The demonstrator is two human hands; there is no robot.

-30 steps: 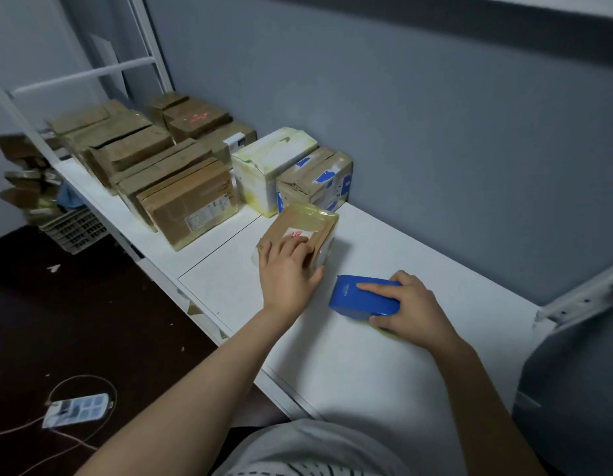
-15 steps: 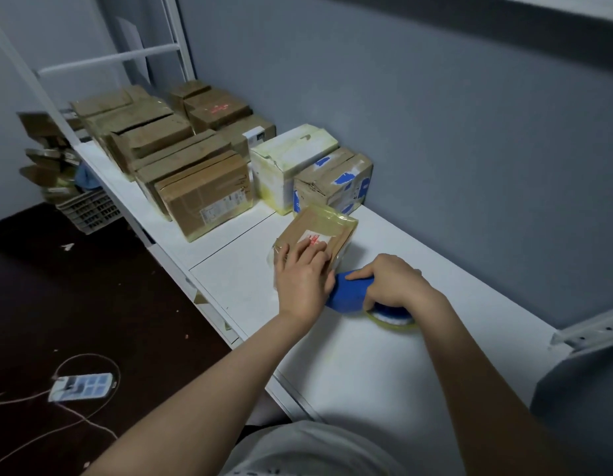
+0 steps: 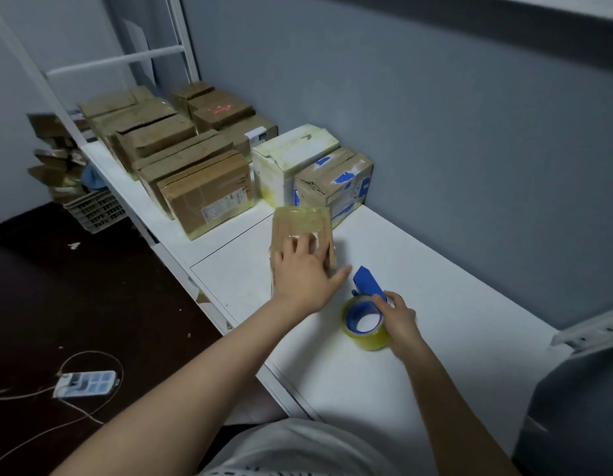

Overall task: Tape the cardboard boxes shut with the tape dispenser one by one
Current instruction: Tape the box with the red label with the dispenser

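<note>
We see left hand [image 3: 303, 273] spread flat on small taped box [image 3: 300, 219], fingers straight, thumb out, gripping nothing. Box stands on white counter [image 3: 453, 286], just before blue-patched box [image 3: 336, 187]. Right hand [image 3: 401, 319] curled round blue tape dispenser [image 3: 367, 286], roll down on counter, near small box, apart from it. More boxes [image 3: 205, 190] along wall.
</note>
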